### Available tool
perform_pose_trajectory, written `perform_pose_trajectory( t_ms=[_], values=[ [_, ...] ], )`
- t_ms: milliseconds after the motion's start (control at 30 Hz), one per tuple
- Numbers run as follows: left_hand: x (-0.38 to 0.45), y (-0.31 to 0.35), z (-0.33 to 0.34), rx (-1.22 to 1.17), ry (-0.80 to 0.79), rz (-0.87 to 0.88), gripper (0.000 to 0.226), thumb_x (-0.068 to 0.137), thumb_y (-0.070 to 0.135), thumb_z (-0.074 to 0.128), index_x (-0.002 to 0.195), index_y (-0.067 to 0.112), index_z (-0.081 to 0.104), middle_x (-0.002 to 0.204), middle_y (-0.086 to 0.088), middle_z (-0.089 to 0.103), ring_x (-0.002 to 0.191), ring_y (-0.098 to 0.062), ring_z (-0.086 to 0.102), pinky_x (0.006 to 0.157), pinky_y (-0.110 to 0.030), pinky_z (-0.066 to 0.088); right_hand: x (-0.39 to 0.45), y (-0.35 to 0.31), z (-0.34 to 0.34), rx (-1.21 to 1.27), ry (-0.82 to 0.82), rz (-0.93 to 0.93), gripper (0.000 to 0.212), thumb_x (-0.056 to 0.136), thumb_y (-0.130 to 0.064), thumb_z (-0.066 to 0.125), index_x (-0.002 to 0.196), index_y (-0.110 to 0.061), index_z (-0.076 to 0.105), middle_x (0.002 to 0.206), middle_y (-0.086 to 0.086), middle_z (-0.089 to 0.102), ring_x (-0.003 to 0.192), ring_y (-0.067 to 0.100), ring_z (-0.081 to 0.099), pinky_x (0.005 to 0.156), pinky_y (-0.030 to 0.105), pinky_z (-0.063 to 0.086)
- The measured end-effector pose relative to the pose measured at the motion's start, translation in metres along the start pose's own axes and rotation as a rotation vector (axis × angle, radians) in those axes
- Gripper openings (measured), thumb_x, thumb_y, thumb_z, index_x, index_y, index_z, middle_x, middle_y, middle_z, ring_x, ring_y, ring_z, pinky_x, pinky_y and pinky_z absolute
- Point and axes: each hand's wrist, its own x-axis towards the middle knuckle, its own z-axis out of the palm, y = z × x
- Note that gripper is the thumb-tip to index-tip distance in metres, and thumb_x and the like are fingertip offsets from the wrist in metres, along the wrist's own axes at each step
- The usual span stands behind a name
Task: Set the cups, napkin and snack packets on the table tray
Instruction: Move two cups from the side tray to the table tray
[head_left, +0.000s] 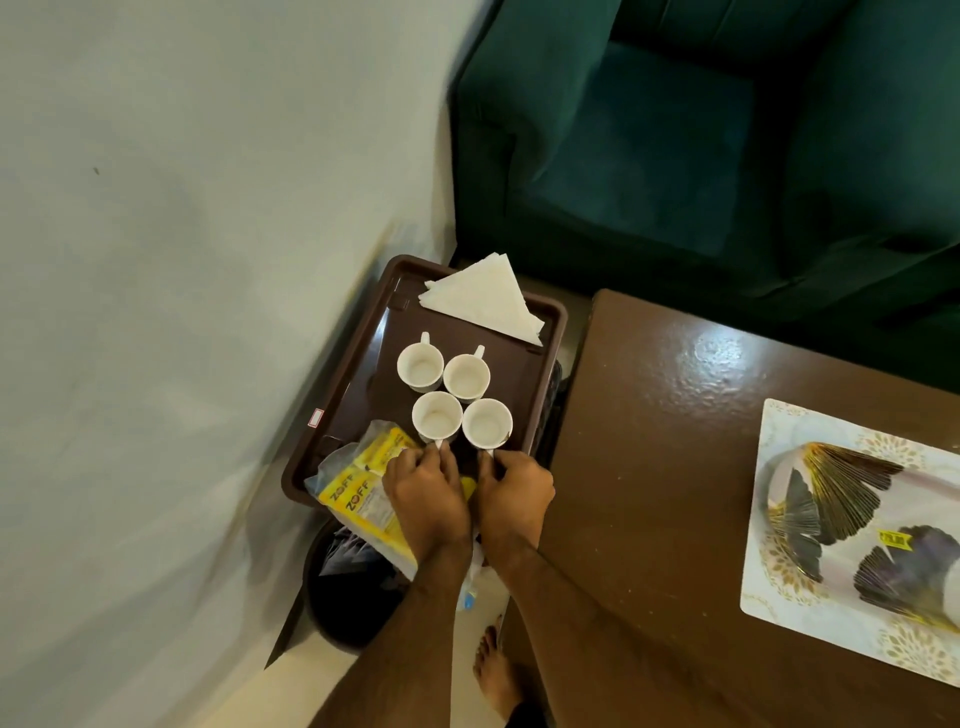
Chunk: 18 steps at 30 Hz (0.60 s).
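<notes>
A brown tray (358, 364) stands beside the wall. On it are several white cups in a cluster: two far ones (421, 365) (466, 375) and two near ones (437, 414) (487, 423). A white napkin (483, 299) folded into a triangle lies at the tray's far end. Yellow snack packets (363, 483) in clear wrap lie at the near left corner, partly under my left hand (426, 493). My left hand pinches the handle of the near left cup. My right hand (514, 493) pinches the handle of the near right cup.
A dark brown table (675, 441) stands to the right, with a patterned placemat (852, 540) on its right side. A green sofa (675, 145) is behind. A dark bin (353, 592) sits below the tray. My bare foot (493, 670) rests on the floor.
</notes>
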Motion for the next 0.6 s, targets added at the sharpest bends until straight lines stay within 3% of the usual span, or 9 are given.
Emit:
perform_pose_trajectory(
  t_ms=[133, 233, 400, 600],
  values=[
    [-0.012, 0.023, -0.011, -0.071, 0.048, 0.017, 0.036, 0.102, 0.025, 0.051, 0.083, 0.001, 0.072, 0.075, -0.015, 0.061, 0.076, -0.034, 0.058, 0.070, -0.044, 0.049, -0.003, 0.002, -0.027, 0.037, 0.048, -0.034, 0.024, 0.094, -0.019, 0.068, 0.072, -0.009, 0.074, 0.073, 0.008, 0.069, 0.059, 0.017, 0.049, 0.061, 0.027, 0.036],
    [-0.026, 0.044, -0.014, -0.090, 0.073, 0.075, 0.043, 0.101, 0.029, 0.044, 0.080, 0.001, 0.071, 0.071, -0.016, 0.062, 0.072, -0.037, 0.058, 0.068, -0.046, 0.050, -0.002, 0.010, -0.053, 0.075, 0.076, -0.052, 0.022, 0.093, -0.017, 0.069, 0.074, -0.006, 0.073, 0.074, 0.010, 0.070, 0.061, 0.021, 0.055, 0.060, 0.033, 0.043],
    [-0.065, 0.091, -0.004, -0.118, 0.078, 0.157, 0.042, 0.099, 0.026, 0.046, 0.075, -0.001, 0.068, 0.067, -0.018, 0.061, 0.065, -0.039, 0.059, 0.059, -0.044, 0.048, 0.005, 0.038, -0.111, 0.088, 0.116, -0.035, 0.035, 0.095, -0.021, 0.064, 0.063, -0.010, 0.060, 0.064, 0.006, 0.063, 0.055, 0.020, 0.050, 0.057, 0.029, 0.032],
    [-0.136, 0.161, 0.026, -0.146, 0.031, 0.192, 0.040, 0.097, 0.025, 0.049, 0.074, 0.000, 0.070, 0.066, -0.017, 0.063, 0.063, -0.038, 0.060, 0.057, -0.040, 0.050, 0.016, 0.103, -0.189, 0.086, 0.244, -0.026, 0.026, 0.094, -0.021, 0.067, 0.071, -0.010, 0.071, 0.068, 0.006, 0.067, 0.056, 0.018, 0.051, 0.056, 0.029, 0.035]
  ],
)
